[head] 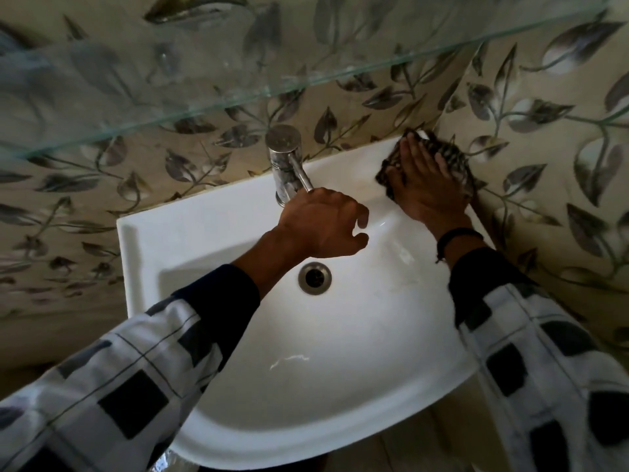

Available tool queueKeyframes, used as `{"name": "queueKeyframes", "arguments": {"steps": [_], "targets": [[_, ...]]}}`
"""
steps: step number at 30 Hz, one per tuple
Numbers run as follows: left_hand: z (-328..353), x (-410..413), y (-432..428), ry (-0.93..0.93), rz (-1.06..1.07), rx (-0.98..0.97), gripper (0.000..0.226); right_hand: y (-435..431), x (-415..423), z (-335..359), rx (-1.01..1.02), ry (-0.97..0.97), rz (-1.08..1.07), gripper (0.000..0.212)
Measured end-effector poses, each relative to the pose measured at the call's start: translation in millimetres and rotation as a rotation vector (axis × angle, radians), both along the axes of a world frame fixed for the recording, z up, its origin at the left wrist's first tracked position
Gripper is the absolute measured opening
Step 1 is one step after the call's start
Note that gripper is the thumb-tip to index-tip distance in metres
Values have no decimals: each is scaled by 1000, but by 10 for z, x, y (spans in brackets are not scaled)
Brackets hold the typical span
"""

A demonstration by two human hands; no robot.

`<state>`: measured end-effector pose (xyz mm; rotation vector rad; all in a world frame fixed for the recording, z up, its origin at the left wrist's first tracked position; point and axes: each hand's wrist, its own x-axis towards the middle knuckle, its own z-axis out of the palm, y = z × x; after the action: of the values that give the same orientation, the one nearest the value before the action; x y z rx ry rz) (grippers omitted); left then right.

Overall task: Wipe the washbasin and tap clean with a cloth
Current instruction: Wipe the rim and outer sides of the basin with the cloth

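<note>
A white washbasin (204, 233) sits in a wall corner, with a metal drain (314, 278) in its bowl. A chrome tap (284, 158) stands at its back rim, spout pointing toward me. My left hand (323, 226) hovers at the spout's tip, fingers curled and apart, with nothing in it. My right hand (425, 185) lies flat, pressing a dark striped cloth (452, 161) onto the basin's back right corner against the wall. The hand hides most of the cloth.
A glass shelf (204, 80) juts out above the tap at head height. Leaf-patterned tiled walls (561, 131) close in behind and to the right of the basin. Both my arms wear checked sleeves.
</note>
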<state>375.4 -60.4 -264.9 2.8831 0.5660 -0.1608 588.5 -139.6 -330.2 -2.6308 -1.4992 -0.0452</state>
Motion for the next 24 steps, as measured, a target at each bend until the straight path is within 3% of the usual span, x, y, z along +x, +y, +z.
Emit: {"name": "queueKeyframes", "arguments": {"steps": [3, 8, 10, 14, 18, 22, 24], "targets": [[-5, 1, 1, 4, -1, 17, 41, 210, -174, 6, 35, 82, -187, 64], [7, -21, -6, 20, -32, 36, 39, 332, -199, 16, 41, 157, -271, 64], [-2, -20, -24, 17, -40, 46, 40, 262, -213, 28, 10, 168, -213, 65], [8, -3, -18, 19, -48, 35, 39, -11, 38, 7, -2, -9, 55, 80], [16, -9, 0, 13, -27, 25, 39, 191, -78, -29, -12, 49, -103, 64], [2, -14, -13, -9, -29, 15, 36, -27, 173, -28, -57, -76, 286, 67], [12, -10, 2, -27, -34, 9, 37, -31, 222, -9, -30, -82, 165, 68]]}}
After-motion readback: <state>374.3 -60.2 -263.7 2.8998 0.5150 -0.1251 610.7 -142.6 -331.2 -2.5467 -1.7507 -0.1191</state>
